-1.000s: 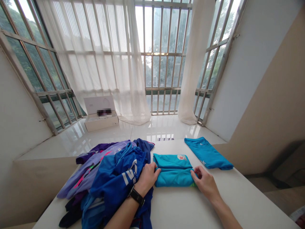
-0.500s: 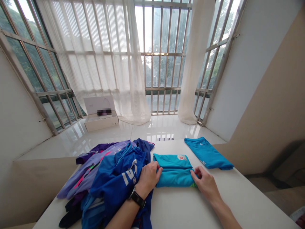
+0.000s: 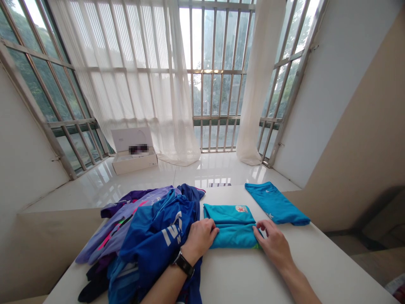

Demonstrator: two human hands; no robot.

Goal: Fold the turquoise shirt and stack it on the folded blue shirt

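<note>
A teal shirt lies folded into a flat rectangle, with a crease across its middle and a round red-and-white badge on the far half. At its left edge, the curled fingers of my left hand are closed on the cloth; a black watch is on that wrist. My right hand pinches the near half's right edge between thumb and fingers. Beyond it a folded blue shirt rests by itself. My left forearm crosses a loose heap of blue and purple sportswear.
All the clothes are on a white table that meets a glossy tiled window ledge. An open white box stands on the ledge at the left. Sheer curtains hang before barred windows.
My left hand has shifted slightly to the right and nearer to me along the teal shirt's left edge. My right hand stays at the other edge, almost unmoved.
</note>
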